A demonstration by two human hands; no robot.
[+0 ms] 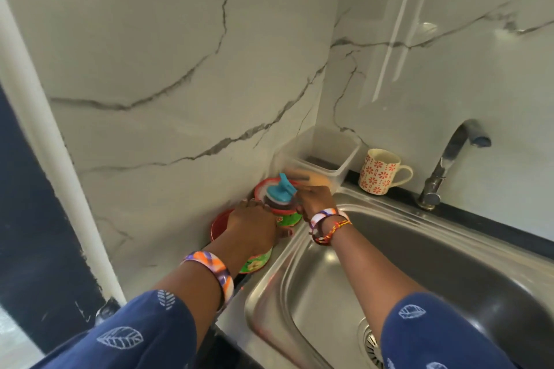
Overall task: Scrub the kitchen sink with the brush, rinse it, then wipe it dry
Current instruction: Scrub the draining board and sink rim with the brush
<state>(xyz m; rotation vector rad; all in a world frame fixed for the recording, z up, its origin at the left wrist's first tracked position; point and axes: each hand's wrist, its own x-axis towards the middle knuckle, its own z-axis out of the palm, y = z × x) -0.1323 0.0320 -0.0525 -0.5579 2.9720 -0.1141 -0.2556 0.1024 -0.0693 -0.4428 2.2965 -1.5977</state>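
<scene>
beside the smooth steel sink (404,272), left hand (250,229) curls round a round red-and-green tub (260,260); right hand (314,199) grips a blurred brush (296,176)

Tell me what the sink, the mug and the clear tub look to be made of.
Sink: brushed stainless steel, judging by its grey metallic sheen and soft reflections.
Mug: likely glazed ceramic, cream and opaque, with a printed red flower pattern.
Tub: probably translucent plastic, with cloudy see-through walls.

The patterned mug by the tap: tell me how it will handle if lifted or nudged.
The patterned mug looks ceramic, so probably rigid, breakable. It stands on the narrow dark ledge above the sink, so a nudge might tip it in. Its side handle should give a firm grip.
</scene>
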